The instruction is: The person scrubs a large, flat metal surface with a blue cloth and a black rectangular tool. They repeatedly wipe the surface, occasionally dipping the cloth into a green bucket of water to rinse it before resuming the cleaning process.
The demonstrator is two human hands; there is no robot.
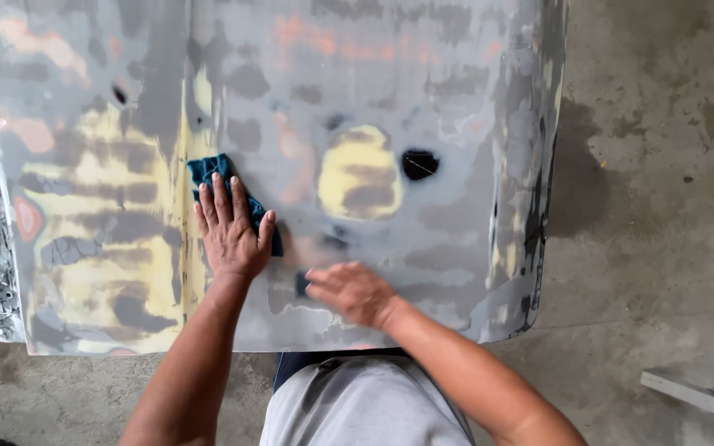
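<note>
Right hand (353,291) flat on panel (423,99), left hand (231,231) flat, pressing cloth (212,173) underneath

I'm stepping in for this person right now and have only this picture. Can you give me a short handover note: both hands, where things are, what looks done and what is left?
Left hand: flat on a dark teal cloth, pressing it onto the panel.
Right hand: blurred, palm down on the panel's near part; something small and dark shows at its fingers, cannot tell what.
Panel: large grey body panel, lying flat above the concrete floor, with patches of yellow filler, orange spots and a dark spot.
Done: surface looks sanded and patchy.
Left: cannot tell how much has been wiped; the patches are uneven in colour.
</note>
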